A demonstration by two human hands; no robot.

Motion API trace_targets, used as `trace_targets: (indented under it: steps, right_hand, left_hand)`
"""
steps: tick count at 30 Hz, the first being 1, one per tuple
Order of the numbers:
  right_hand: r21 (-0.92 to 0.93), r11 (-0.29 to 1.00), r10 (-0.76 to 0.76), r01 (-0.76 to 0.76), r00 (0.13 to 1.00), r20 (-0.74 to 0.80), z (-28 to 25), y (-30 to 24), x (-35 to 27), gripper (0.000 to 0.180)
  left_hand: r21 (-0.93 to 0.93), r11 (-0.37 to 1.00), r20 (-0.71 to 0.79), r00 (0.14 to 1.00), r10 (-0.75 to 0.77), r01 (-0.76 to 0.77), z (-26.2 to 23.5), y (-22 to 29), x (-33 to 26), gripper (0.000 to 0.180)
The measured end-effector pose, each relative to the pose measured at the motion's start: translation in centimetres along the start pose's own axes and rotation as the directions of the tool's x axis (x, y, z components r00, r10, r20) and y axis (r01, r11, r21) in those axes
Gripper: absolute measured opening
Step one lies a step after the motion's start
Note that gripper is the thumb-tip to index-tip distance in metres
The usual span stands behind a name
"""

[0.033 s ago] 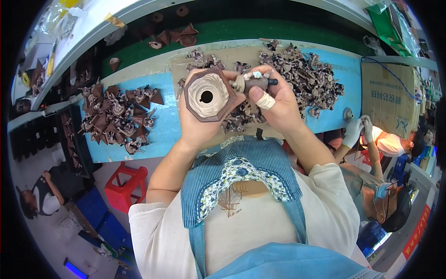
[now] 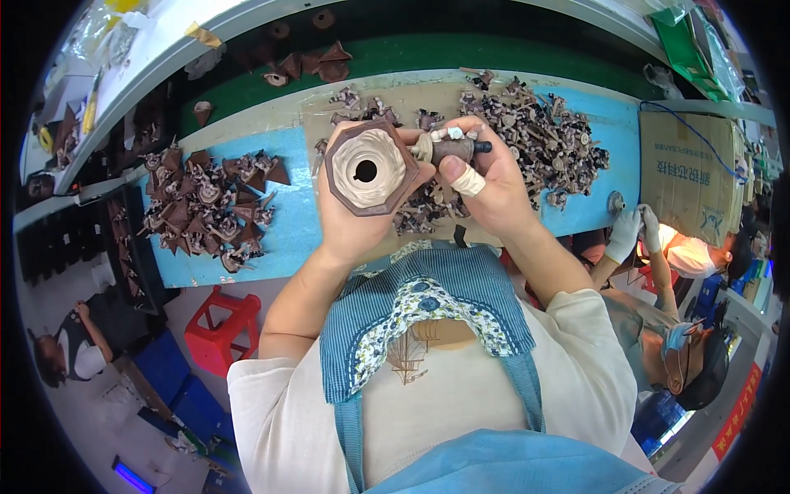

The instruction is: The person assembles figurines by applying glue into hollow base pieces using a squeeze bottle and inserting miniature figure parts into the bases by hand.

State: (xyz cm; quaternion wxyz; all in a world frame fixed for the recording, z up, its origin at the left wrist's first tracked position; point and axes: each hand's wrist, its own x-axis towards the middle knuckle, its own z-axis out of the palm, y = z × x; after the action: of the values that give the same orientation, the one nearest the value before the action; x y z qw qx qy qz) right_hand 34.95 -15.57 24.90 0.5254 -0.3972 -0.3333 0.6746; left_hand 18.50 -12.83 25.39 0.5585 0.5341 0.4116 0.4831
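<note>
Left hand [image 2: 350, 218] clamped around brown octagonal part [image 2: 368, 167] with pale hollow inside, upper centre of frame. Right hand [image 2: 485, 185], taped fingertip, pinches small dark piece [image 2: 451, 149] just beside it. Both above blue counter [image 2: 288, 239]; brown part heaps at left [image 2: 210, 206] and upper right [image 2: 535, 136].

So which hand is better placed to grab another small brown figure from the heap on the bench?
Probably the right hand: the heap of small figures lies just beyond its fingers, and it holds only a small figurine. The left hand is wrapped around the brown octagonal piece.
</note>
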Motion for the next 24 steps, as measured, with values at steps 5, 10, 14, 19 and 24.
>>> trace_targets:
  steps: [5,10,14,19,24]
  right_hand:
    - [-0.474,0.829,-0.287,0.295,0.954,0.092,-1.0,-0.1,0.5,0.030]
    - [-0.294,0.927,-0.207,0.231,0.972,0.113,-1.2,-3.2,0.1,0.031]
    - [-0.497,0.803,-0.231,0.328,0.941,0.249,-0.7,-6.4,0.0,0.033]
    - [-0.757,0.315,-0.177,0.573,0.819,0.546,1.6,-8.3,0.1,0.034]
    - [-0.721,0.026,-0.115,0.693,0.718,0.686,3.7,-9.4,0.5,0.033]
  left_hand:
    - [0.068,0.994,-0.030,0.996,-0.081,0.083,0.6,0.7,0.0,0.042]
    - [-0.091,0.992,0.153,0.986,-0.074,0.088,-1.0,1.1,0.3,0.057]
    - [-0.043,0.998,0.264,0.964,-0.028,0.041,-1.3,1.0,0.1,0.068]
    - [0.089,0.994,0.317,0.948,0.024,-0.055,-0.3,1.8,-0.2,0.063]
    - [0.164,0.979,0.307,0.949,0.068,-0.123,-0.1,2.3,-0.6,0.060]
